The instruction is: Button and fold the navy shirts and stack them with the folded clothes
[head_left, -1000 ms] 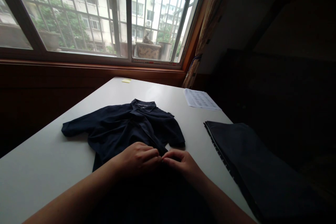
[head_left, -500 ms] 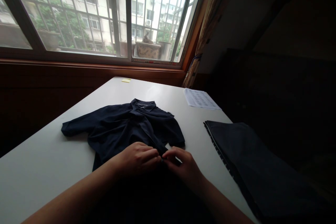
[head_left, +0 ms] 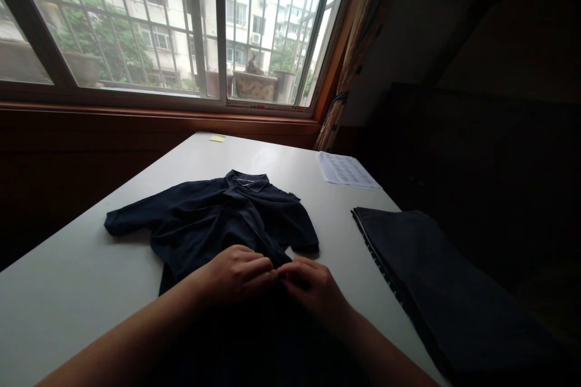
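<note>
A dark navy short-sleeved shirt (head_left: 213, 217) lies spread on the white table (head_left: 82, 278), collar toward the window. My left hand (head_left: 238, 275) rests on the shirt's front with its fingers curled and pinching the cloth at the placket. My right hand (head_left: 313, 287) meets it fingertip to fingertip, also pinched on the shirt's front edge. What exactly lies between the fingertips is too dark to make out.
A dark folded cloth (head_left: 431, 278) lies at the table's right edge. A printed sheet of paper (head_left: 345, 170) sits at the far right corner and a small yellow note (head_left: 216, 138) near the window sill. A curtain (head_left: 349, 66) hangs beside the window.
My right hand has shifted slightly left and closer to my left hand, its fingers curling tighter on the shirt front. The shirt has barely moved.
</note>
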{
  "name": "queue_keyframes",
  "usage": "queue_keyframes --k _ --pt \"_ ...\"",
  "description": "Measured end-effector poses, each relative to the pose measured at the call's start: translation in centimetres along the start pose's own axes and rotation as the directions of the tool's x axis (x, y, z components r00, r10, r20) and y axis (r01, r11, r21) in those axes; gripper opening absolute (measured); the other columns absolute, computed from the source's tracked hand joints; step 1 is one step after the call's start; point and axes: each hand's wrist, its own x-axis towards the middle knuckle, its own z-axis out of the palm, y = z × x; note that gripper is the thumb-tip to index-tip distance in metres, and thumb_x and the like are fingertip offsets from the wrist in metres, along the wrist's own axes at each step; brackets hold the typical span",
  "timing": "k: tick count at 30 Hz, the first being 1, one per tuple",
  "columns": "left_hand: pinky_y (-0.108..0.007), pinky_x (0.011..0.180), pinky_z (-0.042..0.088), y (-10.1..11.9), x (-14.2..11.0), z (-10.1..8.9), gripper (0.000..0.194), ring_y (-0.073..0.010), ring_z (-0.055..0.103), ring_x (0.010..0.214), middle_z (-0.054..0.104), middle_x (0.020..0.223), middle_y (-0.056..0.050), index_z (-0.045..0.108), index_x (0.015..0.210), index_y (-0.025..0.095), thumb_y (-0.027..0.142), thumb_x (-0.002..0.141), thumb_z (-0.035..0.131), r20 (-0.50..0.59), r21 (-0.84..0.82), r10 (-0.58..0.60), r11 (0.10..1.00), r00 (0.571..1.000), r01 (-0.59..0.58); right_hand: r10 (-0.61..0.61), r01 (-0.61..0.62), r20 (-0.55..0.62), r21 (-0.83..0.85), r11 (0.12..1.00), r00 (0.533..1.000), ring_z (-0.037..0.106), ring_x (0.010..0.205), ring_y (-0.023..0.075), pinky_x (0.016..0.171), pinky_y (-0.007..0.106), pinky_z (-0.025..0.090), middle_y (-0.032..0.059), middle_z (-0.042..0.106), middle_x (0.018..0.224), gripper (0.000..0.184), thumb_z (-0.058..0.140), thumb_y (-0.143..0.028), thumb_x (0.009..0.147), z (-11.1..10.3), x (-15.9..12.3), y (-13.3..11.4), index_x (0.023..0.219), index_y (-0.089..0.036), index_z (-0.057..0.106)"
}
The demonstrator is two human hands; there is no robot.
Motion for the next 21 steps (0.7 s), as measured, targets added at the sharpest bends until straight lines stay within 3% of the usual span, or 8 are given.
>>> queue_keyframes --k 21 --pt "-0.027 0.058 0.044 0.08 0.24 -0.64 0.014 -0.0116 0.06 0.064 0.066 0.079 -0.001 0.061 0.098 0.017 0.023 0.103 0.05 0.034 -0.065 0.001 0.998 0.999 0.001 -0.069 0.057 -0.082 -0.141 0.988 0.994 0.064 0.066 0.0152 0.067 0.029 0.05 0.0005 0.072 0.073 0.015 0.068 -0.01 0.083 0.16 -0.2 -0.51 0.09 -0.021 0.075"
